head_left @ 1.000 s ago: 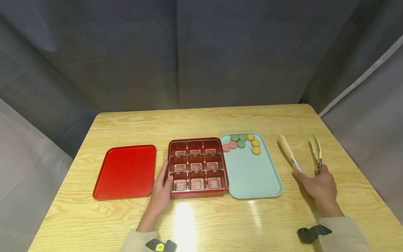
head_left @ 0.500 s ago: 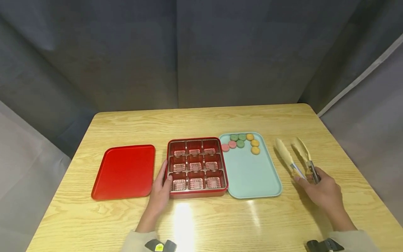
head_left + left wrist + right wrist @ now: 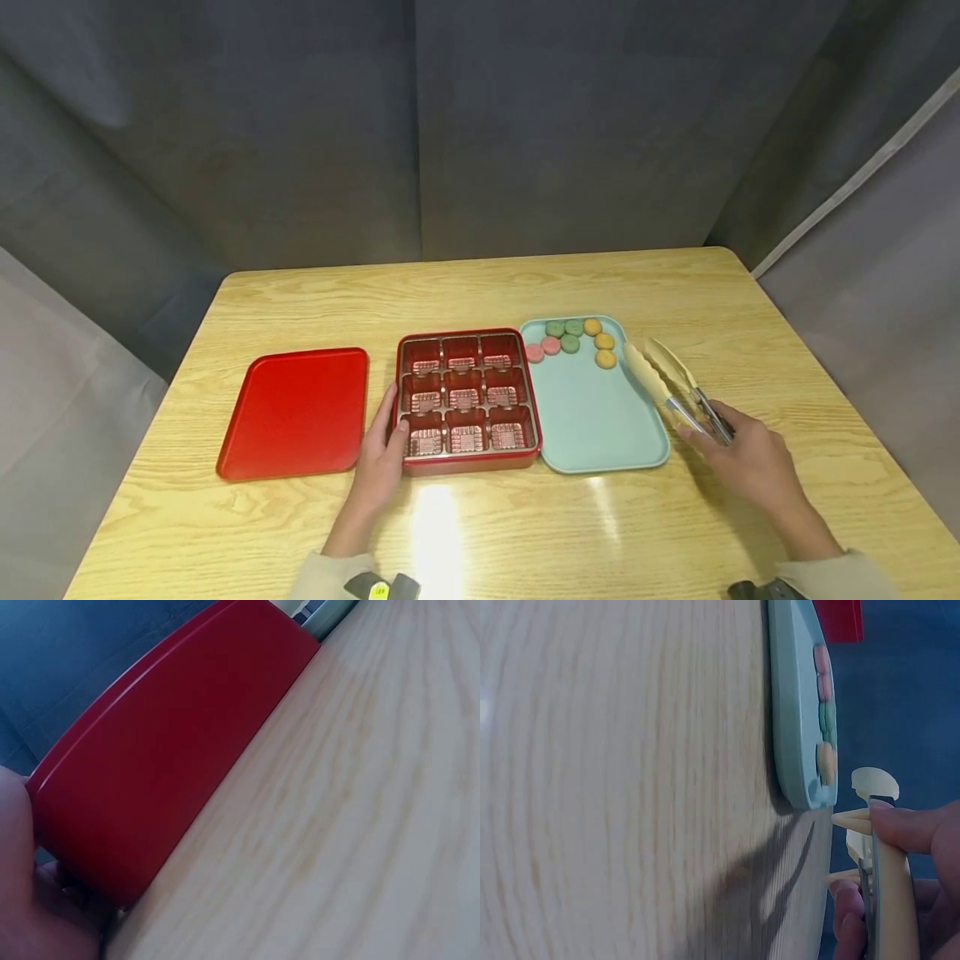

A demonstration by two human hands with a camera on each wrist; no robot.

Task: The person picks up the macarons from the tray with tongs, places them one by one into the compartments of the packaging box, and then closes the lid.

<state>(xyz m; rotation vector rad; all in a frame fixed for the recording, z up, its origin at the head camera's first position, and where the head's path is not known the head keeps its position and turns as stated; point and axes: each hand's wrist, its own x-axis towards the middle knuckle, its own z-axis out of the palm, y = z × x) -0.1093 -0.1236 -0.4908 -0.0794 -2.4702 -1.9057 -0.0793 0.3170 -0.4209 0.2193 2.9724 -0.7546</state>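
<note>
A red box [image 3: 480, 463] with a brown tray insert of several compartments stands mid-table. My left hand [image 3: 381, 467] holds its near left corner, thumb over the rim and fingers along the outer side. In the left wrist view, the red side wall [image 3: 172, 742] rests on the wood. My right hand [image 3: 753, 467] grips a pair of tongs [image 3: 647, 375], cream-tipped with metal arms, their tips apart beside a pale green tray [image 3: 592, 425]. At the tray's far end lie green macarons [image 3: 570, 344], yellow macarons [image 3: 605, 359] and pink macarons [image 3: 551, 345]. Nothing is between the tong tips.
Flat on the table, left of the box, lies a shallow red lid or tray [image 3: 296, 417]. The box and green tray sit side by side, touching or nearly so. Grey curtains [image 3: 480, 125] surround the wooden table [image 3: 465, 292].
My right hand has brought the tongs left, toward the green tray, and their tips have come closer together. The left hand and the box have stayed in place.
</note>
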